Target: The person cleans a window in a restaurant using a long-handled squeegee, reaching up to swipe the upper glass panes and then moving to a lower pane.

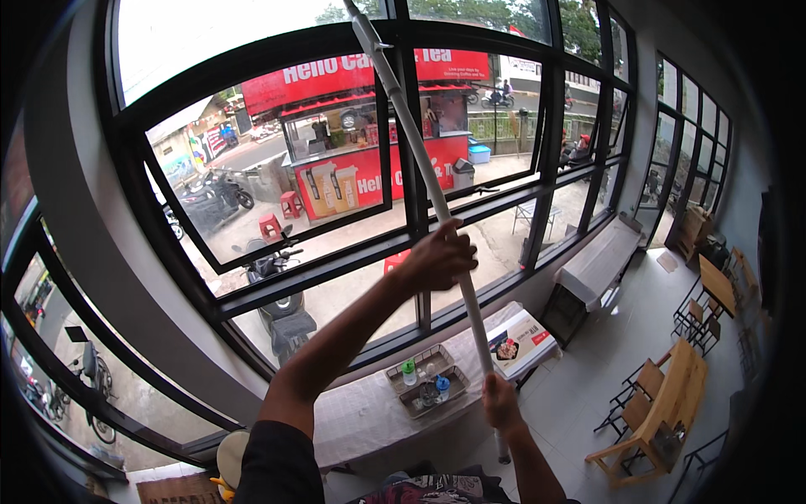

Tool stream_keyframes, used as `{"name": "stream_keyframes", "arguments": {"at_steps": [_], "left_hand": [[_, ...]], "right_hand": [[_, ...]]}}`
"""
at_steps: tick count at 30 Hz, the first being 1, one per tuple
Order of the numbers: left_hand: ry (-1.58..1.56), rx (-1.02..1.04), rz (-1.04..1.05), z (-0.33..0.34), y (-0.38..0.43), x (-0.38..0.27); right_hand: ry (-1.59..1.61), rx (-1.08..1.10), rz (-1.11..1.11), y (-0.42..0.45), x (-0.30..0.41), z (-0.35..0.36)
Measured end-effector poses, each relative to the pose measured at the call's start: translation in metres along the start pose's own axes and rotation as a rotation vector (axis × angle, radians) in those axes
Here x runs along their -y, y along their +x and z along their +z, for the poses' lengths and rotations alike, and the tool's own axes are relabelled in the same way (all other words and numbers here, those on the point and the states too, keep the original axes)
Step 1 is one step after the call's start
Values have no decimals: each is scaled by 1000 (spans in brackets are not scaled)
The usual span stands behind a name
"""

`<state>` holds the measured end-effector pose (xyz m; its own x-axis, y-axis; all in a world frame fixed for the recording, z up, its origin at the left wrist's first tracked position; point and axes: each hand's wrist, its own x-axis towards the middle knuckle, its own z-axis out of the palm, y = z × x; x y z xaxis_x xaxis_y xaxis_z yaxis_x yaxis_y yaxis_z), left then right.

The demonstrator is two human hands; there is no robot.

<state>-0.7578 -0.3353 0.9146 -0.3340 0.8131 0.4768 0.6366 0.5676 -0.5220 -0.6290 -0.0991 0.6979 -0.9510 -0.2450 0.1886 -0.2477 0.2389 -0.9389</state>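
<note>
A long white telescopic pole point(415, 142) slants from the top of the view down past the black-framed window point(412, 189). Around its middle my left hand point(442, 257) is closed, with the arm stretched out in front of the glass. Lower down, my right hand point(502, 401) grips the same pole close to its bottom end. The pole's upper end runs out of view at the top, so what it carries there is hidden. Behind the pole, a covered table point(359, 416) stands under the window, bearing a wire basket point(412, 412) with a green-topped bottle point(409, 373) and a blue-topped one point(443, 385).
A printed board point(519, 343) lies at the table's right end. Beyond it stands another covered table point(598, 258). Wooden tables point(677, 390) and chairs point(648, 378) line the right side. A round-topped stool point(232, 457) is close at lower left. Window sashes stand tilted outward.
</note>
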Motion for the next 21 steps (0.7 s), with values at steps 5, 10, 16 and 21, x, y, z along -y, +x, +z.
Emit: {"name": "stream_keyframes", "arguments": {"at_steps": [5,10,16,21], "left_hand": [[71,-150,-18,-33,47,74],[192,-39,-27,-36,76,74],[59,-206,83,-55,119,80],[176,-207,-108,-90,129,134]], "right_hand": [[110,95,184,-21,36,-41],[-232,-316,-443,-10,110,-55],[-628,-398,-586,9,148,-106],[-703,-366,-417,-14,196,-129]]}}
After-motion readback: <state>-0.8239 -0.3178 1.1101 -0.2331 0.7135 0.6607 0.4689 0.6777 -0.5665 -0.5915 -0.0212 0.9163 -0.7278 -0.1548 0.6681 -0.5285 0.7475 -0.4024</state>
